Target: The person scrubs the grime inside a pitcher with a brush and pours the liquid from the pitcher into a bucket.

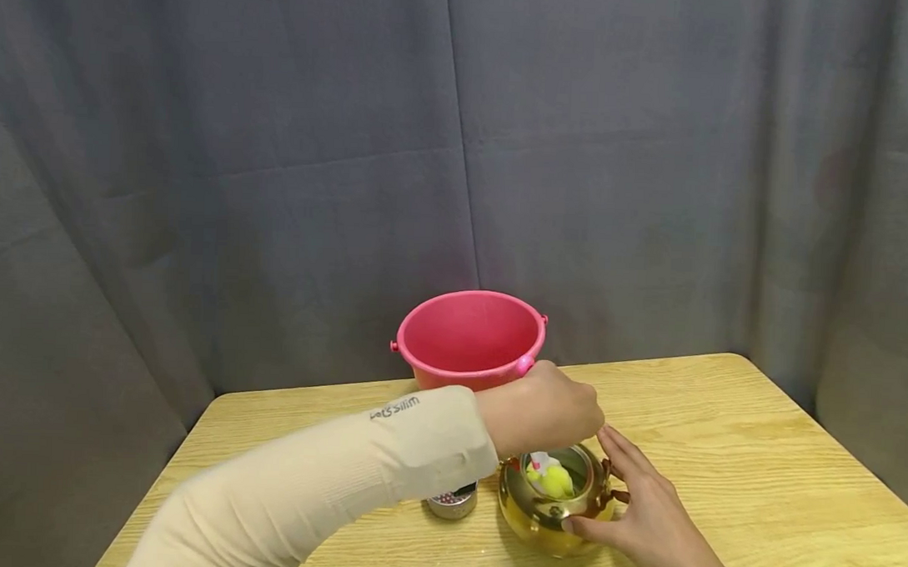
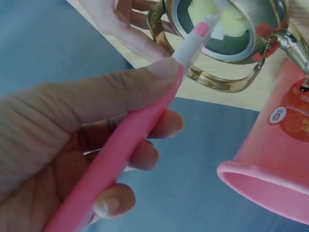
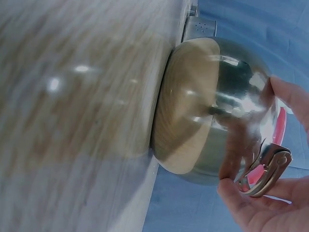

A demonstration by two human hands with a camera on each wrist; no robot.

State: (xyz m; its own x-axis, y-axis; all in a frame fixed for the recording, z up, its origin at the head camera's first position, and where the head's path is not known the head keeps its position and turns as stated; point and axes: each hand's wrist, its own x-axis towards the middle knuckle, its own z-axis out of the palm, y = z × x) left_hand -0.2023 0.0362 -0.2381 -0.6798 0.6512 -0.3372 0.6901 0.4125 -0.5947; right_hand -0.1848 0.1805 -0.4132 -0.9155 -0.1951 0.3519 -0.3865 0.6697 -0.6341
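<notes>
Cream sleeve [image 1: 327, 479]: nearest the head camera, reaching in from the lower left, lettering near its cuff.
Left hand [image 1: 547, 408]: pinching the sponge brush over the teapot, thumb laid along the handle, other fingers curled beneath.
Sponge brush [image 2: 116, 150]: pink handle, white neck leading to the teapot's mouth, where a yellow sponge [image 1: 556, 479] sits.
Brush's long axis: slanted; neck end down toward the mouth, pink butt end up beside the bucket's rim in the head view; lower left to upper right in the left wrist view.
Gold teapot [image 1: 554, 533]: upright on the wooden table [image 1: 755, 469], mouth upward, spout [image 2: 294, 48] toward the bucket, bail handle [image 2: 227, 84] folded down.
Right hand [image 1: 652, 511]: gripping the teapot's side, thumb and fingers spread around it.
Pink bucket [image 1: 467, 330]: behind the left hand, opening upward.
Small metal piece [image 1: 452, 509]: perforated, beside the teapot, partly hidden by the sleeve.
</notes>
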